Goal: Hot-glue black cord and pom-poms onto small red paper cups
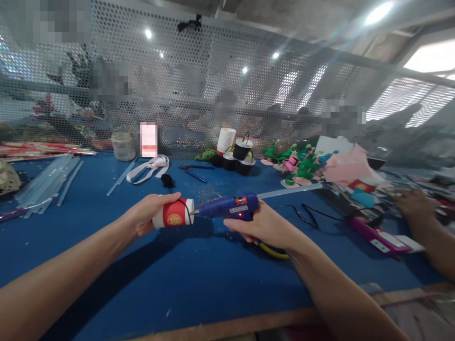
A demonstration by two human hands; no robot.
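Observation:
My left hand [147, 210] is closed around a red and white paper cup [175, 213] that lies on its side in the air, its rim turned to the right. A black cord runs over the cup near the rim, with a black fuzzy ball [167, 180] just behind. In my right hand [265, 225] is a blue hot glue gun [227, 207] with a red light on. Its metal nozzle is at the cup's rim; whether it touches cannot be made out. A clear glue stick [289, 191] sticks out of the gun's back.
Loose glue sticks [48, 182] lie at the left. Stacked paper cups [226, 140], black pots [243, 150], pliers [195, 166] and green figures [305, 166] stand farther back. A purple power strip [378, 237] and another person's hand [412, 206] are at the right.

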